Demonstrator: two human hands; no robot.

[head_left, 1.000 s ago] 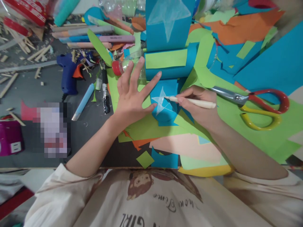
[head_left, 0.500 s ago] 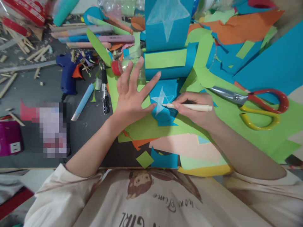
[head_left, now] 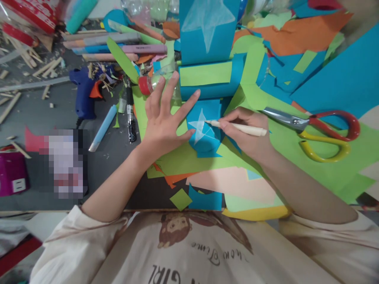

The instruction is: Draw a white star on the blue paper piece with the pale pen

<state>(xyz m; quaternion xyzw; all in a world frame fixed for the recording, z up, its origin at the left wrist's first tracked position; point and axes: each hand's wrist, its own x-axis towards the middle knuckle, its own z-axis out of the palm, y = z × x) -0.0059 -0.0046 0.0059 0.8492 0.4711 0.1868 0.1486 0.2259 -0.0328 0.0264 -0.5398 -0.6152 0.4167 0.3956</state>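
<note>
A white marker (head_left: 248, 129) is pinched in my right hand (head_left: 251, 136), its tip on or just over a star drawn on a small blue paper piece (head_left: 209, 146). The left part of this star looks filled in white, while its right part shows mostly outlines. My left hand (head_left: 166, 122) lies with fingers spread, thumb and index finger at the left edge of the blue piece. Above stands a blue paper shape (head_left: 192, 51) with a bigger white star and a light green strip (head_left: 207, 74). A red-capped clear bottle (head_left: 145, 85) is partly behind my left fingers.
Red and yellow handled scissors (head_left: 302, 123) lie to the right on green paper (head_left: 296, 165). On the left are a blue glue gun (head_left: 84, 94), a light blue marker (head_left: 103, 128), a black pen (head_left: 130, 114) and wood sticks. Several markers and orange paper (head_left: 304, 33) lie farther back.
The marker tip has moved slightly up and right across the star, and my right hand has shifted a little to the right. My left hand stays spread at nearly the same spot.
</note>
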